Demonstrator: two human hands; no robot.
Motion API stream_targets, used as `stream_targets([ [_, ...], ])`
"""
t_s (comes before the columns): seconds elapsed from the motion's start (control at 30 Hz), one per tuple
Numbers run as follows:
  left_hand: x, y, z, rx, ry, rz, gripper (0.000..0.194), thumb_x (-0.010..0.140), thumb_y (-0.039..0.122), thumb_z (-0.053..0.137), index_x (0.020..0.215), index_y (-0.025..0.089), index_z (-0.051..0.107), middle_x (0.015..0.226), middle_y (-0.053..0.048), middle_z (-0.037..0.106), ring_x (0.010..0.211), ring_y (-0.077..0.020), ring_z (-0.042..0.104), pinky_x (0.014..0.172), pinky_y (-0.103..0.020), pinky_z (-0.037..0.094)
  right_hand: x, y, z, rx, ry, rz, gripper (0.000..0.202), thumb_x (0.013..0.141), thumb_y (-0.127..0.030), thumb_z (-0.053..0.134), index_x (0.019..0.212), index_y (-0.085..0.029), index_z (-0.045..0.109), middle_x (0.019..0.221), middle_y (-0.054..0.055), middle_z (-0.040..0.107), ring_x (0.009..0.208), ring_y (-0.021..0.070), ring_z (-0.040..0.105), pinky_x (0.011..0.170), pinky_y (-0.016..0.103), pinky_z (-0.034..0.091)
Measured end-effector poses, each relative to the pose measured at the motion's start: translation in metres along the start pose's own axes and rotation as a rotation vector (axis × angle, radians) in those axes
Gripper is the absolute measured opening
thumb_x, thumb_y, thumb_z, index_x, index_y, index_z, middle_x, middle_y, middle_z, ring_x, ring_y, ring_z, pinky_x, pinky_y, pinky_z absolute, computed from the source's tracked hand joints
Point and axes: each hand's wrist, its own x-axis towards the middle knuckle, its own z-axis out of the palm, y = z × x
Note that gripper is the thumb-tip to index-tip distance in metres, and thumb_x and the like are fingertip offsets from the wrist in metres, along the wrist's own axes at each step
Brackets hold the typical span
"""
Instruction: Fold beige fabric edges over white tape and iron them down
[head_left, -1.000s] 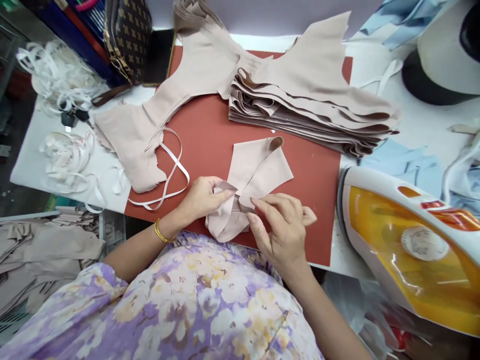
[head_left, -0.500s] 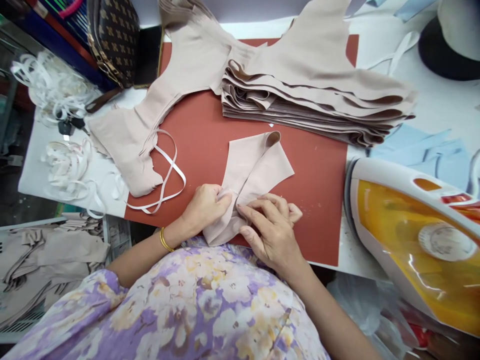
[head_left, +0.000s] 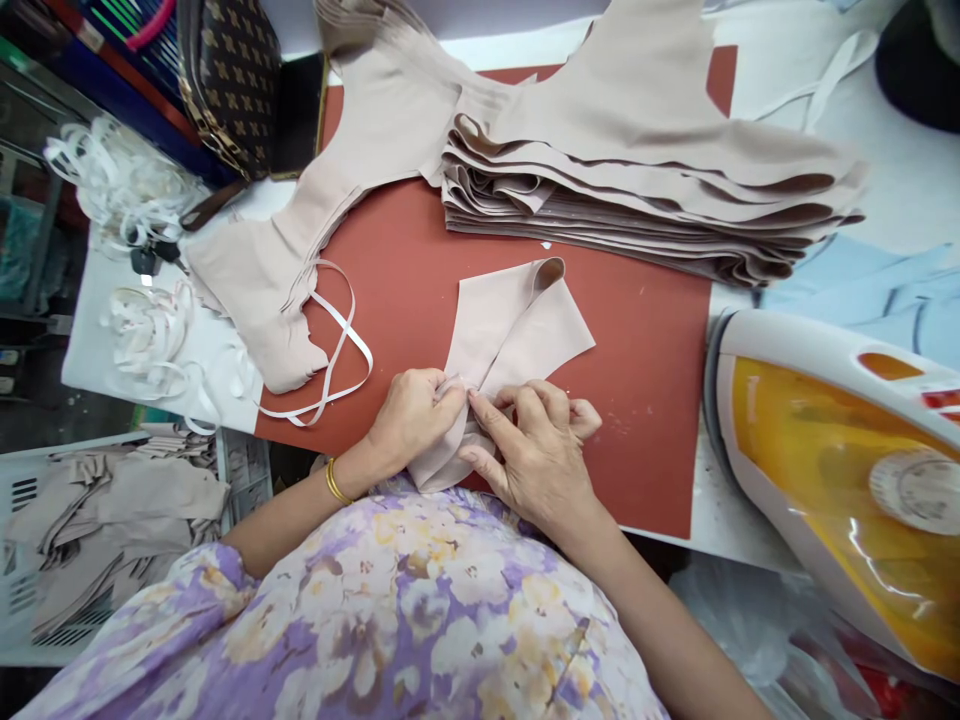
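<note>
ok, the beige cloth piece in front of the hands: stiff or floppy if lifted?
Probably floppy: the beige cloth piece folds over itself and curls at its far end. Likely light, since its edges look thin. It may crease if pushed, as its near part bunches by the left hand and right hand.

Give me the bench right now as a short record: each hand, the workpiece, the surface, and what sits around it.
Left hand: pinching the beige fabric piece between thumb and fingers
Right hand: index fingertip on the piece, beside the left thumb; thumb apart from the index finger
Workpiece: far end flat apart from one curled fold
Surface: red-brown mat
Beyond the hands: layered beige fabric stack
Person's right: orange-and-white iron, by the mat's edge
Person's left: white tape loop; plastic basket holding beige fabric
</note>
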Motion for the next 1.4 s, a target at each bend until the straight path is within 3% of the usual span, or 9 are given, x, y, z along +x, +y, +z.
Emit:
stream_targets([
  [1.03,-0.001,-0.002,0.002,-0.036,0.014,0.067,0.040,0.089,0.036,0.047,0.054,0.018,0.042,0.051,0.004,0.035,0.050,-0.0083,0.030,0.052,-0.026,0.022,0.000,0.000,0.001,-0.045,-0.063,-0.007,0.058,0.097,-0.059,0.037,0.126,-0.017,0.065,0.107,0.013,0.064,0.110,0.0296,0.045,0.085,0.045,0.022],
  [1.23,-0.002,-0.008,-0.004,-0.073,0.032,-0.009,0.028,0.083,0.037,0.058,0.063,0.016,0.055,0.051,0.005,0.046,0.049,-0.0081,0.038,0.050,-0.023,0.028,0.006,-0.004,-0.004,-0.056,-0.130,0.088,0.043,0.096,-0.052,0.048,0.122,-0.024,0.068,0.108,0.012,0.062,0.111,0.0295,0.045,0.084,0.045,0.020],
  [1.4,-0.003,-0.013,-0.008,-0.150,0.089,-0.073,0.020,0.082,0.035,0.060,0.076,0.016,0.062,0.061,0.002,0.061,0.050,-0.0082,0.047,0.052,-0.022,0.037,0.014,-0.010,-0.002,-0.006,-0.045,0.202,0.027,0.096,-0.039,0.053,0.105,-0.026,0.075,0.100,0.009,0.063,0.106,0.0270,0.047,0.082,0.043,0.019],
])
